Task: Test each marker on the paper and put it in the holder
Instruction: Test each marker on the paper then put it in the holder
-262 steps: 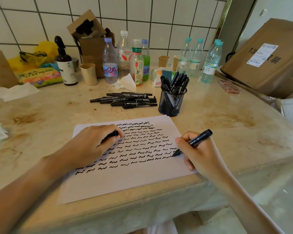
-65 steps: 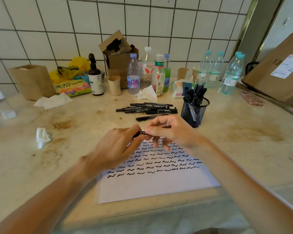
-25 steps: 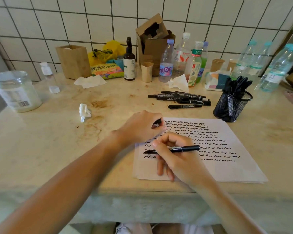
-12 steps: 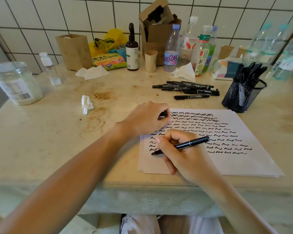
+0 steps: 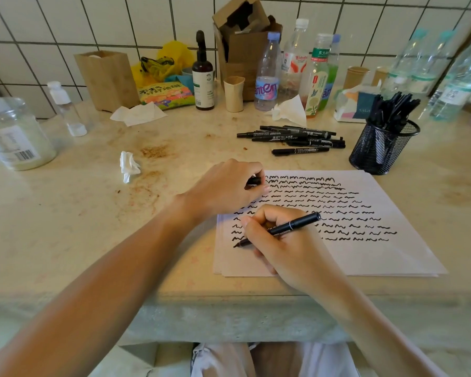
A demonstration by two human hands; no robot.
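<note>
My right hand (image 5: 283, 242) pinched the marker (image 5: 288, 227) in a writing grip, tip down at the paper's (image 5: 365, 257) left edge. My left hand (image 5: 226, 187) rested knuckles-up on the paper's upper left corner, fingers curled around the black cap (image 5: 254, 181). Both forearms reached in from below.

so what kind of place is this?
Probably an improvised work counter in a kitchen or utility corner: white tiled wall, stained stone countertop, drink bottles and cardboard box crowded behind.
</note>
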